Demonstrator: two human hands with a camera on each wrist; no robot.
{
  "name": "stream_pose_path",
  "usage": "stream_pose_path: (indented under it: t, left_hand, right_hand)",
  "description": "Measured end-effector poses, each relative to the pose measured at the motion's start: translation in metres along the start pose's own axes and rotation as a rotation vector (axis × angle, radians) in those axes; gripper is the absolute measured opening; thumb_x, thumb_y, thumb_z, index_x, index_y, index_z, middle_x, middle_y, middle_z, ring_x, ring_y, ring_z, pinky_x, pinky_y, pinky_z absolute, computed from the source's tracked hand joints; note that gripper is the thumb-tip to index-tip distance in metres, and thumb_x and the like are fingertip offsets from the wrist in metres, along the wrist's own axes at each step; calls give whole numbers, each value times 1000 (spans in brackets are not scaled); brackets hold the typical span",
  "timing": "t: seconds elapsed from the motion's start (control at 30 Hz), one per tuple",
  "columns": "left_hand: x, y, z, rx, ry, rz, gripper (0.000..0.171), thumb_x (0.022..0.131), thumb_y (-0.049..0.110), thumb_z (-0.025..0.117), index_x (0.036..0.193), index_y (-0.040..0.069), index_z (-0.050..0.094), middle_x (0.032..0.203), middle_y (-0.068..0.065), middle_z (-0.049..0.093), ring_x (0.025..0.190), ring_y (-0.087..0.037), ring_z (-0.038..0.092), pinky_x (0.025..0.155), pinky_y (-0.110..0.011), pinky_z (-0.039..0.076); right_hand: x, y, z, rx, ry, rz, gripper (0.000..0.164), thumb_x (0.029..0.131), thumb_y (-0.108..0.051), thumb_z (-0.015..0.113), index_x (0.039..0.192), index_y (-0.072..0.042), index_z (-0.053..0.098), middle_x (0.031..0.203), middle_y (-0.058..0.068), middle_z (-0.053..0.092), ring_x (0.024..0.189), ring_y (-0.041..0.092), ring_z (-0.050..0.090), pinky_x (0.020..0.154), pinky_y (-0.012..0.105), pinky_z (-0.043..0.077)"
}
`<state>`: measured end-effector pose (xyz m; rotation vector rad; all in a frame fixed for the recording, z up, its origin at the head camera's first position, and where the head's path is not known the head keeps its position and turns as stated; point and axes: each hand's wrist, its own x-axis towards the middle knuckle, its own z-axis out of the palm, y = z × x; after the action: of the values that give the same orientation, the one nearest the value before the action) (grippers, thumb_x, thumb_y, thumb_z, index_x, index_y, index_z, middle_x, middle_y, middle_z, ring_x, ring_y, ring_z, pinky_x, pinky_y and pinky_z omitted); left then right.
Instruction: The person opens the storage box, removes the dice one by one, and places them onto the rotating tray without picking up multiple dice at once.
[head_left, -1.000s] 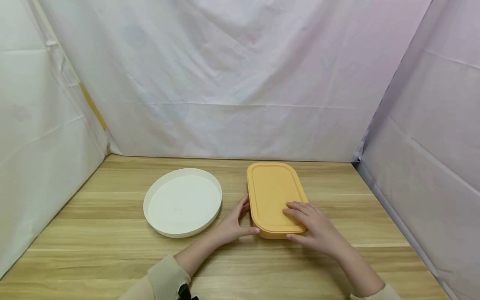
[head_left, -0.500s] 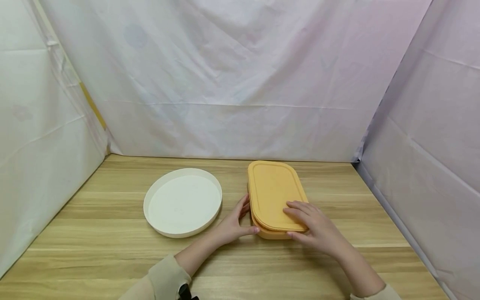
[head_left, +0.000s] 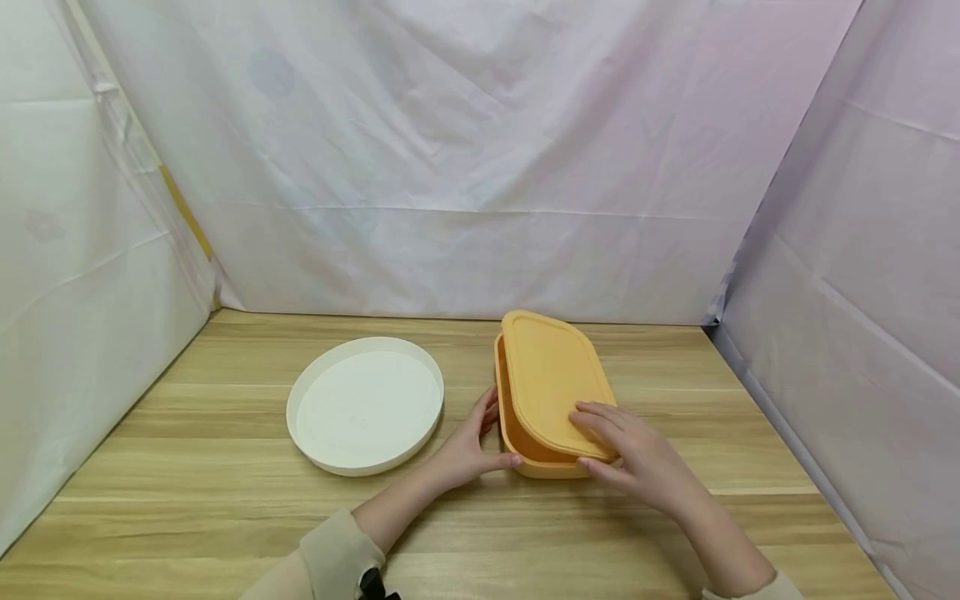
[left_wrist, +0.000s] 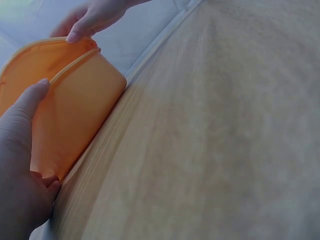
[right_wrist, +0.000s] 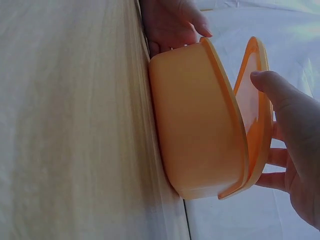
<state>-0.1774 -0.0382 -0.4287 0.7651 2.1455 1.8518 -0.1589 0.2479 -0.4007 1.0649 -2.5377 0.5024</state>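
Observation:
An orange rectangular box (head_left: 551, 471) with rounded corners stands on the table, right of centre in the head view. Its matching lid (head_left: 562, 379) is tilted: the left side is raised and the right side stays low by the rim. My right hand (head_left: 637, 458) pinches the lid at its near right corner, thumb under the edge and fingers on top, as the right wrist view shows. At the near left corner my left hand (head_left: 468, 454) grips the box (left_wrist: 82, 100), thumb by the rim and fingers low along the side. The gap shows an orange inner wall; the floor inside is hidden.
A round white shallow tray (head_left: 366, 408) lies left of the box on the wood-grain table (head_left: 225, 517). Pale cloth (head_left: 450, 167) hangs along the back and both sides of the table.
The lid lay flat on the box; its left side has risen and it now tilts to the right, opening a gap along the left and near edges. Both hands stay nearly in place.

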Motion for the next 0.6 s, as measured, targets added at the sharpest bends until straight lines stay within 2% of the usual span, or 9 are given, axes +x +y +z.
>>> stream_pose_path:
  t: [0.2, 0.43, 0.6]
  left_hand:
    - [1, -1, -1, -14, -6, 5, 108, 77, 16, 82, 152, -2, 5, 156, -19, 16, 136, -37, 29, 109, -49, 23]
    - [1, -1, 0, -5, 0, 4, 108, 77, 15, 82, 151, -3, 5, 154, -24, 17, 135, -39, 29, 108, -49, 24]
    - [0, 0, 1, 3, 12, -2, 108, 76, 13, 82, 151, -2, 6, 152, -25, 21, 134, -39, 31, 108, -48, 24]
  right_hand:
    - [1, -2, -6, -10, 24, -27, 55, 88, -34, 69, 138, -17, 52, 136, 5, 53, 121, 24, 50, 94, 46, 44]
    - [0, -1, -10, -14, 53, -24, 51, 93, -39, 60, 139, -18, 51, 136, 4, 53, 120, 25, 52, 92, 46, 45]
    - [-1, 0, -11, -11, 83, -31, 52, 92, -34, 61, 141, -18, 49, 136, 4, 54, 118, 26, 53, 90, 46, 47]
